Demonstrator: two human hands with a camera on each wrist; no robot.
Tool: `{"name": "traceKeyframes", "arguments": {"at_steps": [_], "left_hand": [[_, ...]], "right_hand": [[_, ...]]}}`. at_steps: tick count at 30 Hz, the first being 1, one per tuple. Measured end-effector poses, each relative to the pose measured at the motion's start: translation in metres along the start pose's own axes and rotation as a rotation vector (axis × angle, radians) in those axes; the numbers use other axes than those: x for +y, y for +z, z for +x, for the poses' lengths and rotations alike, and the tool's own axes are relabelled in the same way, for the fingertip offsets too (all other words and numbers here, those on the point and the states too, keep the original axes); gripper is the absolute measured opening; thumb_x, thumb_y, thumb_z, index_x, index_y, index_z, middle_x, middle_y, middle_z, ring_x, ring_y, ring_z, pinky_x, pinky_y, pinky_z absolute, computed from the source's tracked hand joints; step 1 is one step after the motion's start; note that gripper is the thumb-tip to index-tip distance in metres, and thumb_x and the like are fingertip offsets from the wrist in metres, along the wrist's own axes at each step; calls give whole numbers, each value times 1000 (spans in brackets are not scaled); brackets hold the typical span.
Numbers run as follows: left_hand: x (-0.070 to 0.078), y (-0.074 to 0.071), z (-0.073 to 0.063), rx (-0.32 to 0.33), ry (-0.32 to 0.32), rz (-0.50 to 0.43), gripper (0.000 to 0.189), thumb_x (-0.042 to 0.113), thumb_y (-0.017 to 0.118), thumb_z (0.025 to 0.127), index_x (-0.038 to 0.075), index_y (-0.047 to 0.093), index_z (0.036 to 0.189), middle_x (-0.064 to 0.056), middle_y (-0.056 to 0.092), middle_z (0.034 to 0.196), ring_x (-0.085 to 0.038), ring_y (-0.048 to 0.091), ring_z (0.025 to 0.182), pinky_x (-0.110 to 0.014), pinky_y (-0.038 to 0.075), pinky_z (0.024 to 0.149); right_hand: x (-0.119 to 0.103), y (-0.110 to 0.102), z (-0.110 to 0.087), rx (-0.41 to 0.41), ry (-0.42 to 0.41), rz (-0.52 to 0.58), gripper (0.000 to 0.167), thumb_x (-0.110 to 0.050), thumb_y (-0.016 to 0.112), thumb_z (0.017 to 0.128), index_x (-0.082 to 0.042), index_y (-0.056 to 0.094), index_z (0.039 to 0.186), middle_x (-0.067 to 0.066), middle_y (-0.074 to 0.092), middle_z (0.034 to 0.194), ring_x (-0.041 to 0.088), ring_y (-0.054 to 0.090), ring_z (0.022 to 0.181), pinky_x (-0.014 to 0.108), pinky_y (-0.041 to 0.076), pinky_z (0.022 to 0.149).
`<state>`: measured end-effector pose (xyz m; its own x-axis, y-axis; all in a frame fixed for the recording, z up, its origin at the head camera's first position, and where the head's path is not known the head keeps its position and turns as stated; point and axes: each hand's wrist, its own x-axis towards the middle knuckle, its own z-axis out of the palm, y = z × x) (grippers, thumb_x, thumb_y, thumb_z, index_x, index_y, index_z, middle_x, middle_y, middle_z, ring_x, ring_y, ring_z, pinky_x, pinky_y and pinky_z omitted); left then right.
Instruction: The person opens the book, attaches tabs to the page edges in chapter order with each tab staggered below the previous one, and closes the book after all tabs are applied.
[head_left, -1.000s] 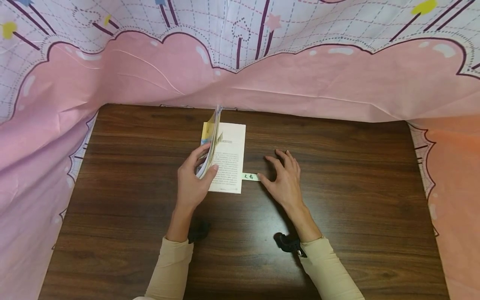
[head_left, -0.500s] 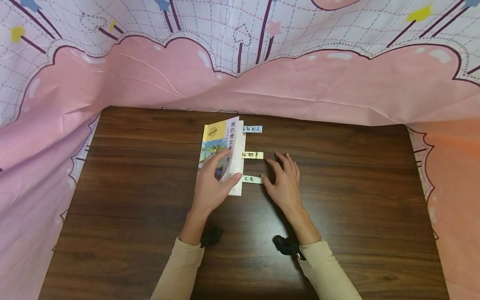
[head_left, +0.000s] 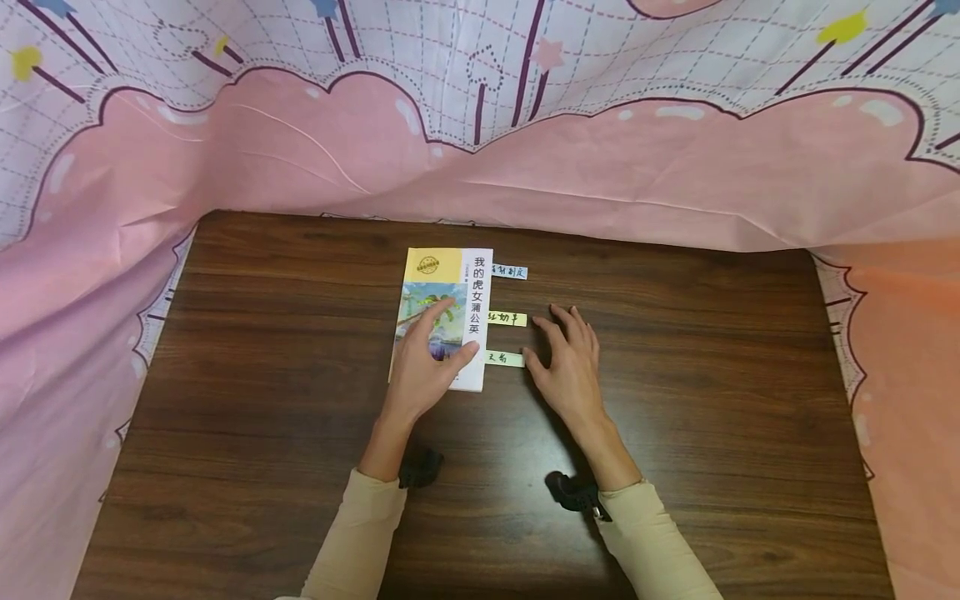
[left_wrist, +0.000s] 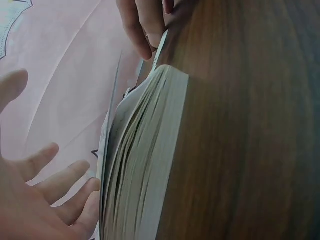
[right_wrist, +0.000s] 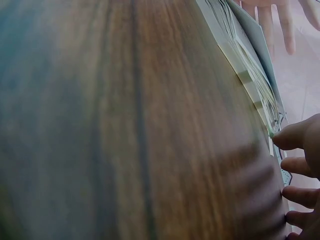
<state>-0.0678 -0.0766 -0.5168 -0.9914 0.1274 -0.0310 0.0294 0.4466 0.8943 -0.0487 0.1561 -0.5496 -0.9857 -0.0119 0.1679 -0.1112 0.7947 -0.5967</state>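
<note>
A paperback book (head_left: 429, 265) with a yellow, blue and white cover lies on the table. Its front cover stands a little off the page block (left_wrist: 137, 165) in the left wrist view. My left hand (head_left: 422, 367) is spread over the cover, thumb near its right edge. Blue (head_left: 512, 272), yellow (head_left: 513, 318) and pale green (head_left: 506, 358) paper strips with handwriting stick out from the book's right side. Beside them is my right hand (head_left: 572, 362), fingers loosely bent, thumb tip at the end of the green strip and forefinger close to the yellow one.
The dark wood-grain table (head_left: 697, 358) extends to both sides of the book. A pink and white patterned cloth (head_left: 600, 183) hangs along its back and sides. Black wrist devices (head_left: 573, 490) sit by both beige sleeves.
The lifted pages and front cover have come down to the right, so the book is closed. My left hand moved right with them, and the blue and yellow strips came into view. My right hand stayed.
</note>
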Motion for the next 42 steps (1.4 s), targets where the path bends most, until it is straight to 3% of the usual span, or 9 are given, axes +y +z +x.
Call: {"name": "traceKeyframes", "arguments": {"at_steps": [10,20,25,29,32,38,42], "left_hand": [[-6,-5,8,-43,10,-10,81,39,77,86,14,36,152,-6,47,150,-21,46,136,-41,40,109],[-9,-12,12,-114,-78,-2,102,49,81,79,26,21,158,-9,46,151,-38,52,129,-52,44,103],[-11,-16,11,-184,-97,33,120,47,91,67,33,15,159,-6,39,156,-37,47,134,-54,42,104],[-12,-17,10,-211,-91,39,124,46,92,64,35,14,159,-6,36,158,-36,44,137,-51,41,106],[-14,-17,11,-187,-57,7,119,42,91,68,29,17,160,-8,39,156,-35,47,135,-48,42,106],[-23,-15,11,-99,53,-33,91,15,88,76,12,38,152,-8,48,148,-27,52,131,-37,47,102],[-27,-13,7,-42,107,-70,78,9,85,78,11,47,146,-5,51,147,-27,55,128,-37,48,102]], "right_hand": [[0,-3,1,-11,1,10,49,-18,78,86,-8,62,131,17,46,146,40,29,143,61,17,114],[4,-5,1,-11,6,5,48,-18,77,87,-8,61,131,17,47,146,38,30,143,59,17,115],[5,-4,1,-11,-1,13,47,-19,76,88,-8,61,131,17,48,145,38,32,143,61,18,114],[6,-4,1,-7,-5,18,47,-18,76,88,-7,61,131,16,47,146,37,31,143,61,18,114],[5,-5,1,-12,2,20,47,-17,76,88,-7,61,131,15,47,146,37,31,144,60,17,115],[5,-7,0,-16,8,15,48,-17,76,88,-7,61,131,16,48,146,38,32,143,60,18,115],[5,-8,0,-14,1,20,47,-17,76,88,-7,61,131,16,48,145,38,33,142,60,19,114]]}}
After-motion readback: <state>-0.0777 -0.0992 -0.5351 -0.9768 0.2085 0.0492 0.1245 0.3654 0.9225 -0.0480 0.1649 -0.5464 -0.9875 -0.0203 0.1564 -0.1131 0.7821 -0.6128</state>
